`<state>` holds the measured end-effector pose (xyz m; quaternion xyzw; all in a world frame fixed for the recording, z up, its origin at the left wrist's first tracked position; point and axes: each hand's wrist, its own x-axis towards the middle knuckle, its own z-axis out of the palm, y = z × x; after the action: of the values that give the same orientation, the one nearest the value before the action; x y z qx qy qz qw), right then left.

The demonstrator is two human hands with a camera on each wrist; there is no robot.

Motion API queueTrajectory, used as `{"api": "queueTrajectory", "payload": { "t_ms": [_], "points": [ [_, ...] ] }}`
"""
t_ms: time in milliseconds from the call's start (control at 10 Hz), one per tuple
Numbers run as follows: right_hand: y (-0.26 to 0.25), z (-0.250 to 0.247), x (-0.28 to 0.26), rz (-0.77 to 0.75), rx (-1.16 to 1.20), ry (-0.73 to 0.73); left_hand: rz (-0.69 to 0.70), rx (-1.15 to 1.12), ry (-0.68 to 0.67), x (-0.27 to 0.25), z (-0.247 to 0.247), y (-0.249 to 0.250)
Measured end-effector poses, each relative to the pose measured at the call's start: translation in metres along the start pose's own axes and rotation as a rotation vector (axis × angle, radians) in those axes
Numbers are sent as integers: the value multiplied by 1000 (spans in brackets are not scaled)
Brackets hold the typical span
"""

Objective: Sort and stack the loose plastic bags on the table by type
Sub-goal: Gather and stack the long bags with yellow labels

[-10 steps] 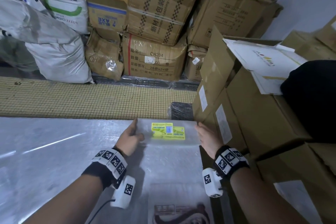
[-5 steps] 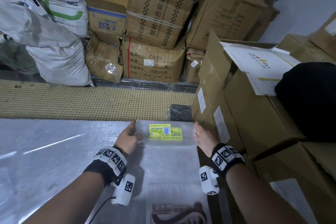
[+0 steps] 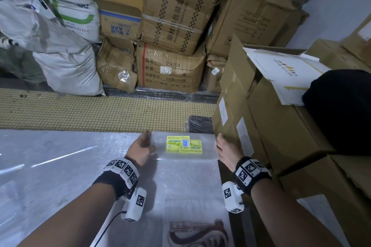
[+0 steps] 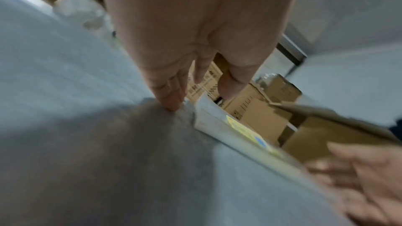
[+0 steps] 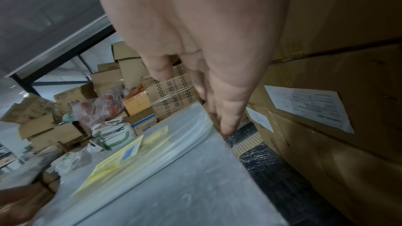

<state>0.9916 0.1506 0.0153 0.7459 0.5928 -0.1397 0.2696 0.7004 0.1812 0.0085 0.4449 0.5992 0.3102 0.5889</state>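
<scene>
Flat clear-wrapped pack (image 3: 183, 153) lies at the far right corner of the film-covered table (image 3: 60, 166). On top are two overlapping yellow labels (image 3: 178, 143), legible "KEK PANDAN". Left hand (image 3: 141, 147) rests against its left edge and right hand (image 3: 224, 151) against its right edge, fingers of both extended, not curled round it. At right, open carton (image 3: 236, 78) holds white printed sheets (image 3: 281, 70), print unreadable; behind, lower carton (image 3: 170, 68) is marked "CH204" and "25套×24提", blue-striped carton (image 3: 120, 24) "BLUE AXE" upside down, white sack (image 3: 74, 14) "LOTTE CHEM…".
</scene>
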Motion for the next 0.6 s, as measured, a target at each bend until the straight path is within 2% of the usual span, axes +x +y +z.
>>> {"api": "queueTrajectory", "payload": {
  "t_ms": [100,200,300,400,500,600],
  "points": [
    [-5,-19,-45,65,1089,5,64,292,-6,-20,-11,-1],
    [-19,-16,-51,105,1294,145,123,581,-22,-43,-29,-7],
    [-45,-23,-73,13,1189,342,136,744,-13,-66,-59,-14],
    [-97,-19,-94,-127,1136,423,90,953,28,-94,-95,-25],
    [-160,-13,-120,-288,1161,351,-18,1137,169,-124,-126,-46],
    [-219,-3,-150,-424,1109,182,-139,1129,297,-153,-156,-69]
  ]
}}
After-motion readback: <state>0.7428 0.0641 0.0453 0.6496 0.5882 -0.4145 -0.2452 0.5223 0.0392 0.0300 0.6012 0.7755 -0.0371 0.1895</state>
